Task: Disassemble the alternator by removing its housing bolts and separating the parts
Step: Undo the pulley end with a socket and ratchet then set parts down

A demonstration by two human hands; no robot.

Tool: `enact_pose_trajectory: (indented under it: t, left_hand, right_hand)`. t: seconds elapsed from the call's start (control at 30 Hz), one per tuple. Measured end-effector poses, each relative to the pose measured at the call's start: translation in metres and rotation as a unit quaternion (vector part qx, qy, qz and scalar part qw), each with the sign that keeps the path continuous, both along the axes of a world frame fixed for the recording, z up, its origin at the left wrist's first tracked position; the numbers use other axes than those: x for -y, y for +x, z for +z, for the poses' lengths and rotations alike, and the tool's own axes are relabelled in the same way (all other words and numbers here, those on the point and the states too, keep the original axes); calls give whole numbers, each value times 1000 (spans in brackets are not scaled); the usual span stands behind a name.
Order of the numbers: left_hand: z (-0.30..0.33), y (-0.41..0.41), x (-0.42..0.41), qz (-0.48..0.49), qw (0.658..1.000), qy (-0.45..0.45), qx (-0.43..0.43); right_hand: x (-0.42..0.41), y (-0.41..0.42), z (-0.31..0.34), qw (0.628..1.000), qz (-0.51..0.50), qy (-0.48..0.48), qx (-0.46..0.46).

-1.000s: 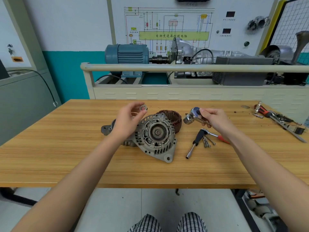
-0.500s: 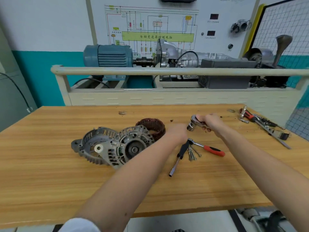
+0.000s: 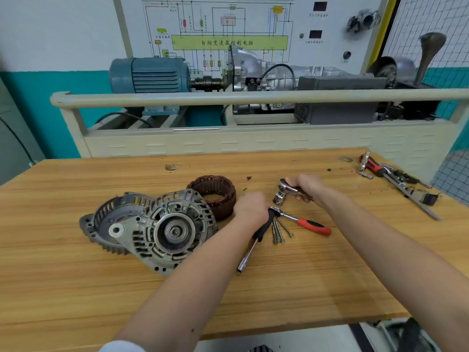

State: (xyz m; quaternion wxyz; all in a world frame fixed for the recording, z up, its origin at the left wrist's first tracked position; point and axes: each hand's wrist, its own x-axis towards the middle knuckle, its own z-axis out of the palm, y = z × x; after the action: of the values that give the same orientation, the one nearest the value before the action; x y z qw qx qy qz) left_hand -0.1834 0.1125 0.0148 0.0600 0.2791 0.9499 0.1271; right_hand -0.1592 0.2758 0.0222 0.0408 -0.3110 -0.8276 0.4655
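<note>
- Half a second earlier the left hand [image 3: 250,208] was already just right of the brown copper-wound stator ring [image 3: 213,196]; a second earlier it had been raised over the housings, pinching a small metal ring. That ring was no longer visible in it.
- By my reading it had gone to set the ring down beside the removed long steel housing bolts [image 3: 279,231], though the drop itself could not be seen.
- The grey cast-aluminium front housing with its bearing hub [image 3: 168,231] lay left of the stator ring, leaning on the grey slotted rear housing shell [image 3: 111,214]. The parts being already separated, the task looked nearly finished.
- The left hand showed only its back, knuckles down near the black-handled socket driver [image 3: 255,240]; whether its fingers gripped anything could not be told.
- The right hand [image 3: 308,188], right of the stator ring, had its fingers curled round the chrome ratchet wrench with a socket [image 3: 285,190], held just above the wooden table [image 3: 76,288].
- A red-handled tool [image 3: 307,224] lay beside the bolts.
</note>
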Motion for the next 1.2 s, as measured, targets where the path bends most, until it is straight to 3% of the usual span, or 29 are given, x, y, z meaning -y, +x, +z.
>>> enact_pose_trajectory:
  t: [0.2, 0.3, 0.43, 0.57, 0.73, 0.83, 0.87, 0.93, 1.0, 1.03, 1.1, 1.2]
  left_hand:
    - [21, 14, 10, 1, 998, 50, -26]
    - [48, 13, 23, -5, 987, 158, 4]
    - [91, 6, 60, -5, 945, 320, 69]
    - [113, -9, 117, 4, 923, 380, 58]
    - [100, -32, 183, 36, 955, 290, 51]
    - [85, -33, 216, 11, 975, 211, 75]
    - [81, -32, 225, 3, 976, 203, 85]
    - [71, -30, 240, -5, 974, 201, 101]
    - [62, -29, 250, -9, 975, 193, 113]
    - [56, -28, 253, -13, 972, 199, 128]
    - [46, -24, 257, -18, 962, 225, 154]
    - [37, -21, 260, -30, 968, 225, 110]
  right_hand:
    - [8, -9, -10, 998, 57, -4, -13]
    - [6, -10, -8, 994, 105, 35, -15]
    - [-6, -15, -20, 983, 132, 124, 0]
    - [-7, -20, -33, 974, 122, 187, 37]
    - [-3, -21, -28, 975, 101, 188, 58]
    - [21, -14, -13, 961, 57, 260, 76]
    - [37, -10, -5, 957, 39, 284, 33]
    - [84, 4, 13, 953, 58, 261, -142]
    - [145, 29, 30, 913, 175, 217, -297]
    - [173, 42, 35, 888, 246, 219, -320]
    - [216, 59, 37, 849, 345, 279, -288]
    - [246, 60, 25, 800, 341, 441, -223]
